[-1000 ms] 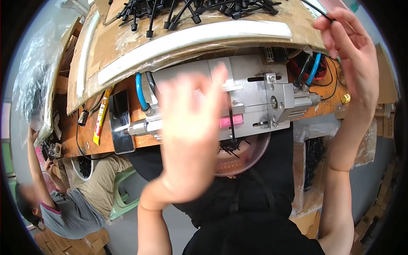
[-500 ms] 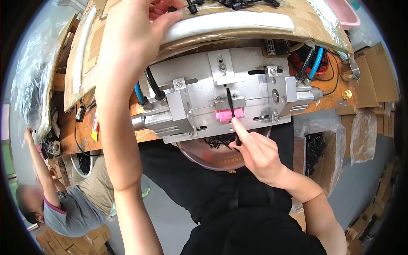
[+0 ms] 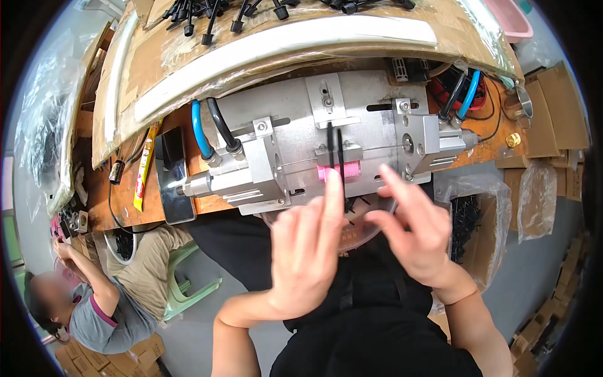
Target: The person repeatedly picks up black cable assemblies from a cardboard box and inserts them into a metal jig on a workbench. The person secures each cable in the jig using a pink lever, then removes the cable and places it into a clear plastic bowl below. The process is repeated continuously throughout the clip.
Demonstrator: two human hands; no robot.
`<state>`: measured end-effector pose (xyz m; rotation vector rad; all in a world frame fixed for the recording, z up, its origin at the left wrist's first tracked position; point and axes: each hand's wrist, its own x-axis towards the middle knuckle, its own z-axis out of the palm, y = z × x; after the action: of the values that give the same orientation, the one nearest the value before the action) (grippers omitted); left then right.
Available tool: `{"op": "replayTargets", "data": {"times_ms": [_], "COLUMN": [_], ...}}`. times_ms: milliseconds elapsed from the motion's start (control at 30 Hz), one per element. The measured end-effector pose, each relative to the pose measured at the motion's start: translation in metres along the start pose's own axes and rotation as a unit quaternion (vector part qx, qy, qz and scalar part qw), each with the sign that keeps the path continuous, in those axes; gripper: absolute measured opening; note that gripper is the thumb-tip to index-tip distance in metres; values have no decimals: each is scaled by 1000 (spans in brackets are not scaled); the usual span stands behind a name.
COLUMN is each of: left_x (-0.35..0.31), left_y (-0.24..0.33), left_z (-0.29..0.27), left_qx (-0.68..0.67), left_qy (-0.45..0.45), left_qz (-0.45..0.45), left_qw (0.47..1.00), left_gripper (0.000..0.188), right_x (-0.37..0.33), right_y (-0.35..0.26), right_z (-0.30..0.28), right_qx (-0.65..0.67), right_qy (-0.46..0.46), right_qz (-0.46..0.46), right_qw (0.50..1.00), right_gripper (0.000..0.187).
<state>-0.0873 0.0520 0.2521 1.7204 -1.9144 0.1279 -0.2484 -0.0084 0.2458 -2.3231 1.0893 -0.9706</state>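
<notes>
My left hand (image 3: 308, 251) has its index finger stretched forward along a slim black rod (image 3: 330, 141), with the other fingers curled. This rod is slightly blurred and points away from me over the metal fixture (image 3: 370, 94). A second black rod (image 3: 341, 146) lies beside it, across the small pink block (image 3: 353, 169) at the fixture's middle. My right hand (image 3: 418, 232) hovers to the right of the pink block, thumb and index finger apart, with nothing visible between them. The lower end of the left rod is hidden by my fingers.
Silver clamp units flank the plate, with blue (image 3: 201, 129) and black hoses. Several knobbed black rods (image 3: 239, 19) lie on the cardboard (image 3: 182, 63) behind. A bowl (image 3: 367, 235) of black pieces sits below the fixture; a phone (image 3: 176, 169) lies left. Another person (image 3: 113, 314) sits at far left.
My left hand has come back from the cardboard to the fixture with a black rod. My right hand has moved off the pink block to the right, its fingers spreading.
</notes>
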Motion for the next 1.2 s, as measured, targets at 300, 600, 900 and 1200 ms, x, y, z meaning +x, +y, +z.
{"op": "replayTargets", "data": {"times_ms": [300,600,900,1200], "left_x": [0,40,189,222], "left_y": [7,-19,-113,-135], "left_z": [32,-11,-20,-23], "left_qx": [54,-16,23,20], "left_qy": [-62,1,27,40], "left_qz": [13,39,-7,48], "left_qw": [996,999,999,998], "left_gripper": [64,57,33,17], "right_x": [-3,68,227,257], "right_y": [10,18,64,60], "right_z": [-14,-25,-19,-67], "right_qx": [73,-49,-260,-185], "right_qy": [62,156,131,-93], "right_qz": [67,-134,-185,-168], "right_qw": [993,977,939,964], "right_gripper": [48,40,24,20]}}
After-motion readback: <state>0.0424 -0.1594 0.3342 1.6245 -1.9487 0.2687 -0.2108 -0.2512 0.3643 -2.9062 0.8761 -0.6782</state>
